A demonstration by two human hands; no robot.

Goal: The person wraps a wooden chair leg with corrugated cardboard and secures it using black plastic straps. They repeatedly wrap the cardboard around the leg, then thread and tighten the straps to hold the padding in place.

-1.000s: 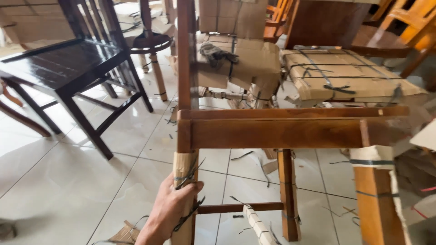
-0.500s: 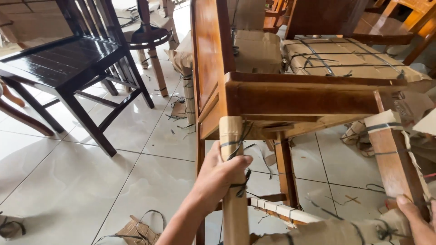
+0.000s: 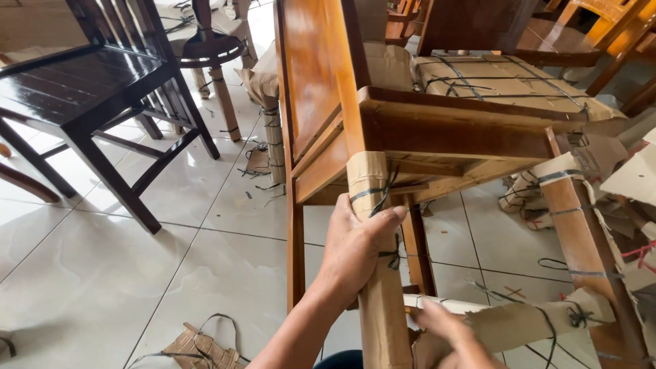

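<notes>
From the head camera, the floor point(image 3: 102, 273) is of white glossy tiles, with cardboard scraps point(image 3: 198, 345) and black straps lying about. A dark wooden chair point(image 3: 82, 89) stands on the left. The light wooden chair point(image 3: 410, 130) is tilted. The left hand point(image 3: 355, 249) is closed around its cardboard-wrapped leg point(image 3: 376, 273). The right hand point(image 3: 451, 335), blurred, touches the wrapped crossbar point(image 3: 519, 318) just beside; its grip I cannot tell.

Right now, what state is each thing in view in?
Left hand: gripping the wrapped chair leg.
Right hand: blurred, at the wrapped lower rung.
Brown chair: tilted, back unwrapped.
Chair leg: cardboard-wrapped, tied with dark string.
Right-side leg: cardboard peeling away.
Dark chair: upright, unwrapped.
</notes>
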